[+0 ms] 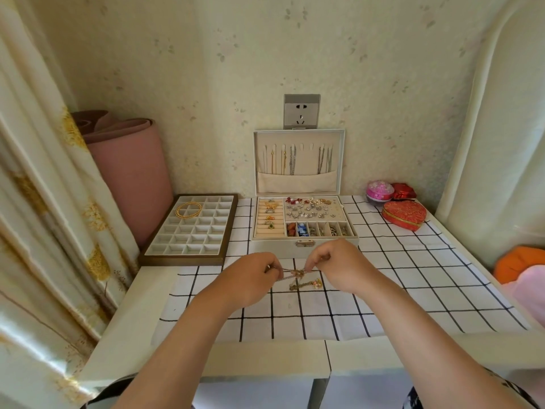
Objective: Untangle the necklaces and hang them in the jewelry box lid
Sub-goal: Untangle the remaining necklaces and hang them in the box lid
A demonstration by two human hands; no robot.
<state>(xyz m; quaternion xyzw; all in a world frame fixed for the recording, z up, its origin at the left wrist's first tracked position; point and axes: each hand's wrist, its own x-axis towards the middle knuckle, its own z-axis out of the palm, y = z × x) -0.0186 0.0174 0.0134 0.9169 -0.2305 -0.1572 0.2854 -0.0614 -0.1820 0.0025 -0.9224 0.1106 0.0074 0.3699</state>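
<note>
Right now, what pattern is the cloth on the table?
The cloth is white with a black grid; head view.

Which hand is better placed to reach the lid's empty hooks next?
Probably the right hand: it is nearer the empty hooks; the left hand, also pinching the necklaces, lies farther aside.

Two arms come in from the bottom of the frame, the forearms bare up to the left hand (pixel 250 278) and right hand (pixel 342 267). In the lower right corner shows a garment (pixel 525 398) in black-and-white check. At the lower left edge runs a dark cloth strip (pixel 109 391), too cropped to identify.
</note>
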